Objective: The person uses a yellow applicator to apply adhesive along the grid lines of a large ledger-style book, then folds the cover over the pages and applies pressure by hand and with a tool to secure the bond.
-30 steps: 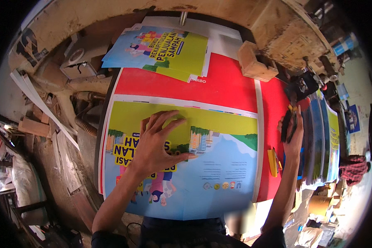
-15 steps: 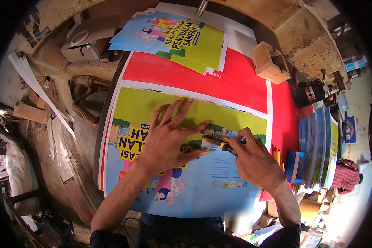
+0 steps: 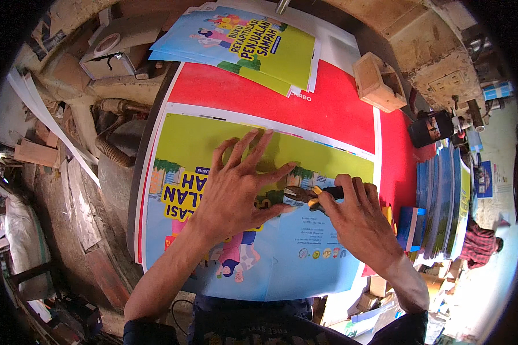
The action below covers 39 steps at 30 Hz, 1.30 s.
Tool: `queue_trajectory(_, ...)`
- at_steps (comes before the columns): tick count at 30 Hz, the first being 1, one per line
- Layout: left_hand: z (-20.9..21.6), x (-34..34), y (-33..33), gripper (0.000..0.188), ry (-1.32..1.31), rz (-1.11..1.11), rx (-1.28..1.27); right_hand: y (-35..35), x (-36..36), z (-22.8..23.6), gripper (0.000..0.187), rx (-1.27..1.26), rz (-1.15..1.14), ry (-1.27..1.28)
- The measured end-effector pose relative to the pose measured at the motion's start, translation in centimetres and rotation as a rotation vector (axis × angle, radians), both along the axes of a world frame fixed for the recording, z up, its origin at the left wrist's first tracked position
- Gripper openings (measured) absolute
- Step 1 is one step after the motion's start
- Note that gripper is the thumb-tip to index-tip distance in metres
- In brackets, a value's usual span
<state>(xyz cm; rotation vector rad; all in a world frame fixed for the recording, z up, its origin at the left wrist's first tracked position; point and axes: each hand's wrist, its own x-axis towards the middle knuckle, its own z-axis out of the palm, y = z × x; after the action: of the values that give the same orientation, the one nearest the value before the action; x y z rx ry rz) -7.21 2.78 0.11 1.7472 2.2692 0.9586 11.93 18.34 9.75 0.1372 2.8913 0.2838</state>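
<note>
A large printed cover sheet (image 3: 313,282), green along the far side and blue along the near side, lies in front of me with its lettering upside down. Across its middle rests my left hand (image 3: 230,192), fingers spread and palm down. In my right hand (image 3: 360,224) is a pair of pliers (image 3: 312,196) with black and yellow handles. The metal jaws point left, between the thumb and index finger of my left hand, just over the sheet. My right fingers wrap around the handles and partly hide them.
Similar printed sheets (image 3: 270,46) are piled at the far side on a red surface (image 3: 334,115). A small wooden box (image 3: 379,83) stands far right. Stacked booklets (image 3: 437,201) and a blue box (image 3: 408,229) are at the right. A tape roll (image 3: 107,43) sits on a carton far left.
My right hand has moved slightly right, and the pliers' handles now show wider apart. My left hand stays spread on the sheet. The whole view has shifted a little.
</note>
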Motion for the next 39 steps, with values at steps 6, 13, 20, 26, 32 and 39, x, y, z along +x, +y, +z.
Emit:
queue_trajectory(6, 0.4, 0.1, 0.2, 0.065, -0.001, -0.003, -0.001, -0.3, -0.4, -0.2, 0.038, -0.098, -0.058, -0.014)
queue_trajectory(13, 0.2, 0.1, -0.1, 0.066, 0.003, 0.010, 0.012, -0.1, -1.5, -0.9, 0.042, -0.386, -0.395, -0.163)
queue_trajectory(20, 0.5, -0.1, -0.2, 0.071, 0.017, 0.025, -0.012, -1.2, 1.4, -4.9, 0.047, -0.170, -0.293, 0.240)
queue_trajectory(26, 0.1, 0.2, 0.9, 0.067, 0.044, 0.002, 0.009, 1.1, 4.7, -2.7, 0.025, -0.359, -0.495, 0.582)
queue_trajectory(32, 0.6, -0.4, -0.1, 0.074, 0.152, 0.031, -0.059, 5.2, 16.4, 1.6, 0.020, -0.124, -0.972, 0.658)
queue_trajectory(39, 0.0, 0.6, 1.2, 0.074, 0.187, -0.020, -0.045, 9.8, 27.5, 4.3, 0.030, -0.217, -1.320, 0.075)
